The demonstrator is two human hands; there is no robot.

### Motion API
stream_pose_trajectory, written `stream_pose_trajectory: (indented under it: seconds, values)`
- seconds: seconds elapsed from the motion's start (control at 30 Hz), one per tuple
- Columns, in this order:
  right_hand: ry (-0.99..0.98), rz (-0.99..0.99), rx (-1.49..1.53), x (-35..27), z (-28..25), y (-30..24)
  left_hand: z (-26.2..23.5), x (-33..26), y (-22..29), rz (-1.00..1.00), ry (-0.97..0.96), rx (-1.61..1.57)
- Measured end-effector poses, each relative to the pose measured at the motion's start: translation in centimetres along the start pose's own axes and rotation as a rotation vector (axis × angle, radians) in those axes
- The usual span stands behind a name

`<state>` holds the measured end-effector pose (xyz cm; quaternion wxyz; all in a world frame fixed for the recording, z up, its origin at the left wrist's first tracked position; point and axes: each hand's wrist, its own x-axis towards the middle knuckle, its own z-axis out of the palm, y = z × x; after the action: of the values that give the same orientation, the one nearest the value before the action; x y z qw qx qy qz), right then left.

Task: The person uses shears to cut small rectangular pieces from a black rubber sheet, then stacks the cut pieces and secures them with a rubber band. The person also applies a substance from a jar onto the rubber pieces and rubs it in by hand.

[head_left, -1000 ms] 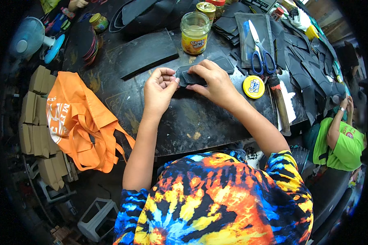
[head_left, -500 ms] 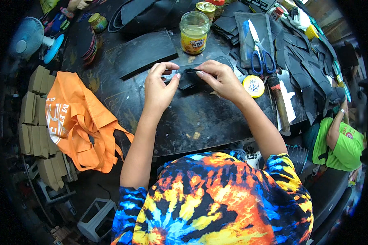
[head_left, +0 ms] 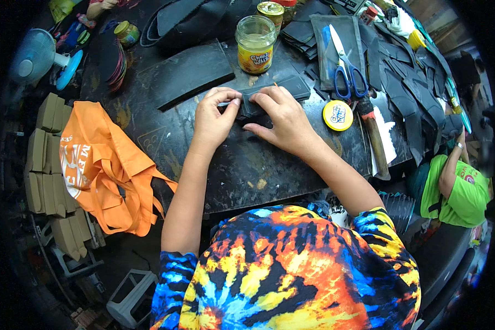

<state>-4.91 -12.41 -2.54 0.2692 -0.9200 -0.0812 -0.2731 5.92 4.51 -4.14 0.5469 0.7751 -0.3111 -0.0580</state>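
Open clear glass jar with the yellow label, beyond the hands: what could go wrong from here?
The open clear glass jar stands just beyond the flat black pieces; a forward bump might tip it, and its mouth is uncovered.
The pieces by the left hand and right hand overlap, so they could slip out of line.
The silver-bladed, blue-handled scissors lie uncovered to the right; a careless reach might catch a blade.

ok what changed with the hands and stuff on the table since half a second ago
The right hand, which pinched one of the flat black pieces into a curl, seems to have released it; its thumb now stands apart from the fingers. On the left hand, thumb and forefinger have drawn closer together; any grip is unclear. The open glass jar, yellow lid and blue-handled scissors stayed put.
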Motion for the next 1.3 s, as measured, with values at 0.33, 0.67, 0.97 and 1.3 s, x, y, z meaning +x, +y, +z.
stream_pose_trajectory:
  seconds: [0.33, 0.67, 0.97, 1.3]
  values:
    - [-0.067, 0.081, 0.094, 0.9, -0.3, 0.9, -1.1, -0.7, -1.2, -0.132, -0.161, -0.157]
    - [0.025, 0.058, 0.009, 0.2, 0.3, 0.4, 0.4, 1.2, -1.2, -0.043, -0.142, 0.012]
    - [-0.02, 0.509, 0.783, -0.2, -1.3, -0.4, 1.9, 1.5, -0.8, 0.138, -0.204, 0.261]
    - [0.335, 0.457, 1.214, 1.0, -9.8, -0.8, -2.4, -1.1, 0.5, -0.097, -0.111, 0.319]
